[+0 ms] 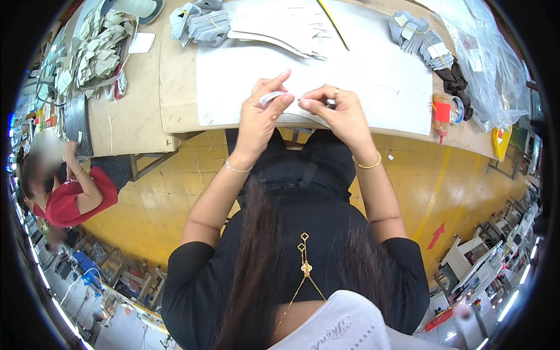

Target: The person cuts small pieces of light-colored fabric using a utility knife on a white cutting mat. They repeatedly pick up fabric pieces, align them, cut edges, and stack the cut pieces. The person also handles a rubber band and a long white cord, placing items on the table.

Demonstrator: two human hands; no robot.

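From my remote seat: both hands raised over the near edge of the table (176, 87), just beside each other, fingertips apart. Left hand (262, 114) grips a small pale piece (269, 98) between thumb and fingers, index finger extended. Right hand (342, 115) is pinched, thumb to index, around a small dark object (331, 104); I can't make out its kind. Under them, a white sheet (233, 79) covers the table's middle. Beyond: a stack of pale cut pieces (277, 26), a grey bundle (205, 27) at its left, a black-and-yellow stick (334, 24) at its right. Farther right, more grey bundles (421, 42), a red-banded bottle (441, 109), clear plastic (487, 70). Far left, a seated co-worker in red (87, 195).
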